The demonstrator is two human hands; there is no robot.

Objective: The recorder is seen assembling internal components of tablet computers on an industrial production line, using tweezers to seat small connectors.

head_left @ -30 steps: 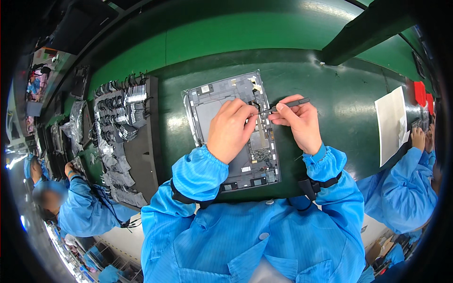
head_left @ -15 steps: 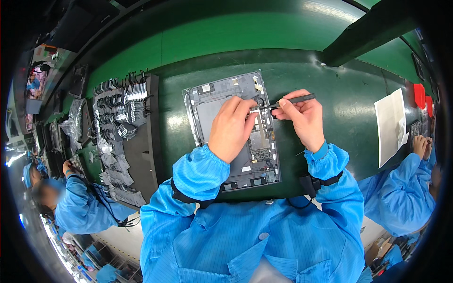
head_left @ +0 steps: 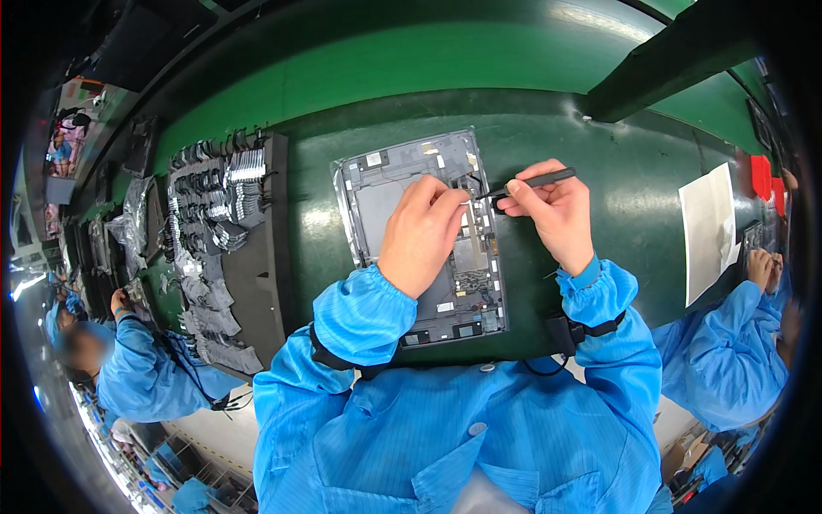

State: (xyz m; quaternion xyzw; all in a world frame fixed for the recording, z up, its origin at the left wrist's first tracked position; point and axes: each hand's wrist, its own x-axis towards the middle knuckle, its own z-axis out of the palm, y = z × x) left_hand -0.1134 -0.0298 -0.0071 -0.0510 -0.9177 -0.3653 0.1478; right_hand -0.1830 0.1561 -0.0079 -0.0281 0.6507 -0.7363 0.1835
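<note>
One opened tablet chassis (head_left: pixel 428 231) lies flat on the green bench (head_left: pixel 616 223), directly ahead of the person, and serves as the landmark. The left hand (head_left: pixel 421 233) rests palm-down on the chassis, its fingers together and bent, fingertips pressing near a pale strip close to the upper right corner. Just right of the chassis, the right hand (head_left: pixel 552 214) pinches one black tweezers (head_left: pixel 527 182), fingers clamped round it, tip pointing at the chassis edge. Left of the chassis stands one dark tray (head_left: pixel 227 248) packed with many small metal parts, too many to count. Far right of the chassis lies one white rectangular sheet (head_left: pixel 706 227), with a red block (head_left: pixel 761 176) beyond it.
</note>
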